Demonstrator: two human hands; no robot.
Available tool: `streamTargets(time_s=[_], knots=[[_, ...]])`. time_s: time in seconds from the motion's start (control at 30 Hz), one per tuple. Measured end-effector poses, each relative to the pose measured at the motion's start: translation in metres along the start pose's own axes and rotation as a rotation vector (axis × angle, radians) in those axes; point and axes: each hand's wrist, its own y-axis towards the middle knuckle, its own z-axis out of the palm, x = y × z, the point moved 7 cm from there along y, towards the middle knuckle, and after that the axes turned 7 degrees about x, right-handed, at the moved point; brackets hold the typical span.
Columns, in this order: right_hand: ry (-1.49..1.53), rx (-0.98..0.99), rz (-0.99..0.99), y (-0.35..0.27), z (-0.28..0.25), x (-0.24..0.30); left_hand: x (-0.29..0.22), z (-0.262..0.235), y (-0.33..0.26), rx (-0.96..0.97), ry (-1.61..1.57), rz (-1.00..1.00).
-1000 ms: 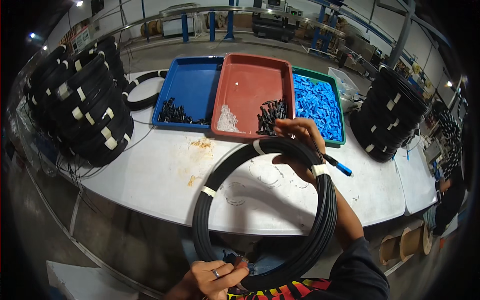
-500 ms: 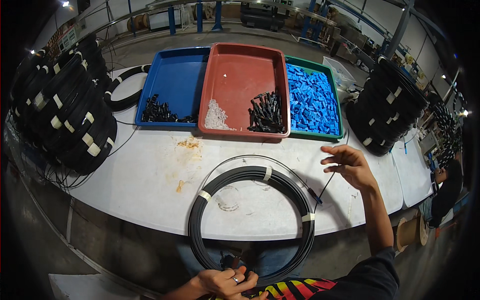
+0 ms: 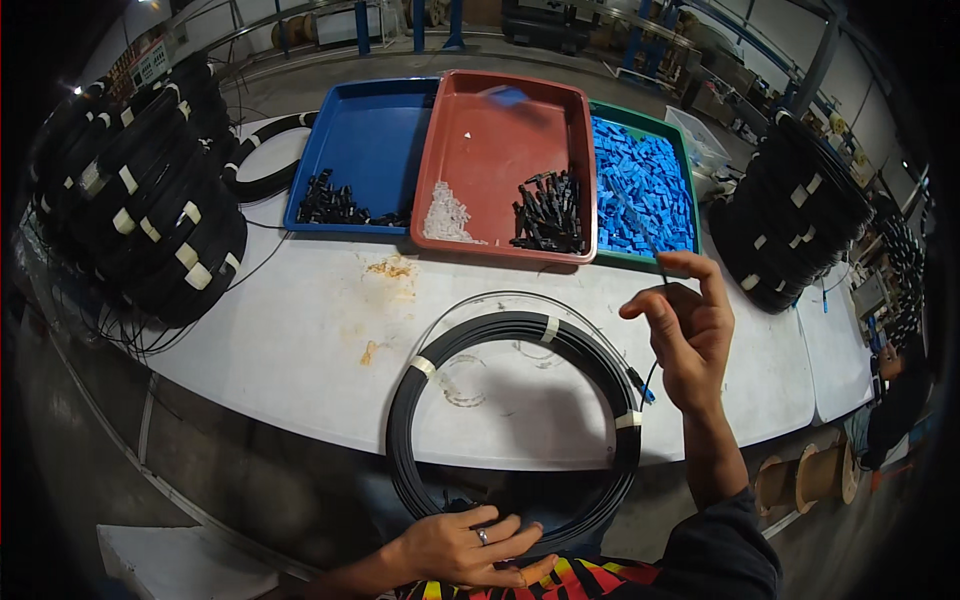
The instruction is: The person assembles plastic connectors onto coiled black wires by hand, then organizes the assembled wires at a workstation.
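Note:
A coil of black cable (image 3: pixel 402 420), bound with pale tape, lies over the table's near edge and reaches toward my body. My left hand (image 3: pixel 465 545), wearing a ring, rests at its near side with fingers loosely stretched out. My right hand (image 3: pixel 690 335) is raised over the coil's right side, thumb and index finger apart. A thin black cable end (image 3: pixel 661 272) passes by the index finger; part of it is hidden behind the hand. Beside the coil's right tape, a dark connector with a blue tip (image 3: pixel 642 386) ends the other lead. A blurred blue piece (image 3: pixel 505 95) appears over the red tray.
Along the back of the white table (image 3: pixel 310 330) stand a blue tray (image 3: pixel 375 130) with black parts, a red tray (image 3: pixel 500 150) with clear and black parts, and a green tray (image 3: pixel 694 225) of blue pieces. Tall cable coil stacks (image 3: pixel 130 220) flank them.
My right hand has turned, its thumb and index finger now pointing up and left. A blurred blue piece has appeared over the red tray. My left hand's fingers have straightened.

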Motion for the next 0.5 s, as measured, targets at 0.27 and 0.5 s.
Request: streamTargets(time_s=[0.27,0.5], knots=[[-0.167,0.107,0.204,0.039,0.025,-0.052,0.040,-0.074,-0.008,-0.316,0.376,-0.308],[-0.147,0.144,0.241,0.052,0.032,-0.121,0.172,-0.075,0.002,-0.286,-0.001,-0.615]])
